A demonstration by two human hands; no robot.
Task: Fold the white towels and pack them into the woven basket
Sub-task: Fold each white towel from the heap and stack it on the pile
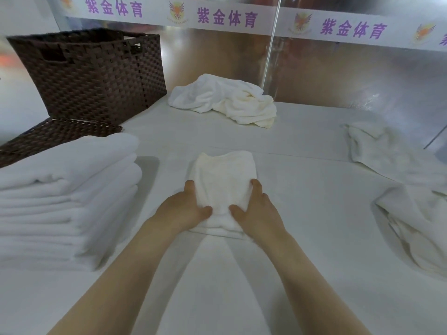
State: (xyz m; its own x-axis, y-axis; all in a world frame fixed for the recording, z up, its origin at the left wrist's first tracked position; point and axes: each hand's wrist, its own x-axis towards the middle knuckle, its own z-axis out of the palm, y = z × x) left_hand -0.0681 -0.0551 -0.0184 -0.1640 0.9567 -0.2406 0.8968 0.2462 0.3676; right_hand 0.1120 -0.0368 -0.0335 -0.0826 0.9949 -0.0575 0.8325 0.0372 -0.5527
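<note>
The purple characters 紫金体育 are printed repeatedly along the white banner (pixel 227 19) across the glass partition. An orange winged emblem (pixel 176 10) is set between the repeats; its small lettering cannot be read

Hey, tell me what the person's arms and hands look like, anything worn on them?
Both forearms are bare as far as the frame shows, with no sleeves in view. The left hand and right hand wear no gloves, and no rings, watch or bracelets are visible. Fingernails look short and unpainted.
</note>
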